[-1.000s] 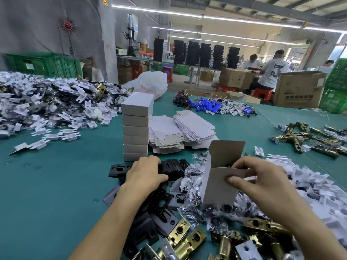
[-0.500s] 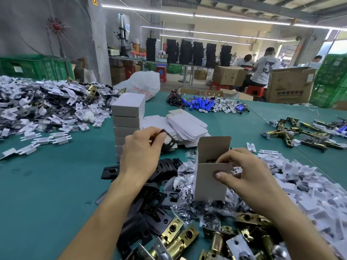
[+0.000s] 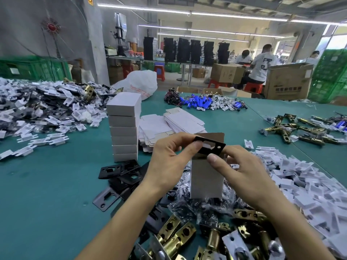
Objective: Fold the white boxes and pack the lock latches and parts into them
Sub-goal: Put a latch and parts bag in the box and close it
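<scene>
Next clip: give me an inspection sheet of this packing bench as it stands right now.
Surface: teal table, crowded with parts.
Job's things: open white box upright, flap up; black plate at its mouth; stack of folded boxes; flat blanks; brass latches; loose black plates.
Clutter: white plastic pieces heaped on both sides; bagged small parts around the box base.
Hands: left hand pinches the black plate; right hand holds the open white box.
Cables: thin wires among the blue parts.
Surroundings: cartons, green crates, seated people behind.
</scene>
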Tool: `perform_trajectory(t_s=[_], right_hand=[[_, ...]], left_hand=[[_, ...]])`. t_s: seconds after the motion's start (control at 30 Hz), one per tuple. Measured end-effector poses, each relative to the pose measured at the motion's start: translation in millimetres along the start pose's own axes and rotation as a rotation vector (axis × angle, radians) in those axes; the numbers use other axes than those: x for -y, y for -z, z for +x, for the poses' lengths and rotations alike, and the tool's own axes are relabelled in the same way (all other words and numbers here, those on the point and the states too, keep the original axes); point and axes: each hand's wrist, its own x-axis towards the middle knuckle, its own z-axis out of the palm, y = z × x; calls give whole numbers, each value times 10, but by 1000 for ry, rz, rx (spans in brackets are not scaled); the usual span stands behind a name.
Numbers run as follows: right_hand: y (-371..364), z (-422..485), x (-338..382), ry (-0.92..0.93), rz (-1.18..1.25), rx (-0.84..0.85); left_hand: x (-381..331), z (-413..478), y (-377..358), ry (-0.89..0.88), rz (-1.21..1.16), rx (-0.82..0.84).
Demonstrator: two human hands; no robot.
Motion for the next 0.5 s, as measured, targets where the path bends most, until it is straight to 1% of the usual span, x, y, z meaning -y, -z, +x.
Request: perform_trajectory(t_s=[0.1, 0.23, 0.3, 0.4, 0.5], right_hand=[[-14, 20, -29, -11, 6, -15], [-5, 12, -41, -5, 19, -8], [-11, 8, -49, 0, 42, -22], [-22, 26, -43, 15, 54, -76], [-20, 34, -57, 34, -43, -189]], left_hand=[[17, -16, -28, 10, -17, 13], [65, -30, -55, 19, 62, 5], [49, -33, -59, 5, 58, 9], [45, -40, -33, -13, 89, 6], [69, -62, 2, -36, 146, 41]])
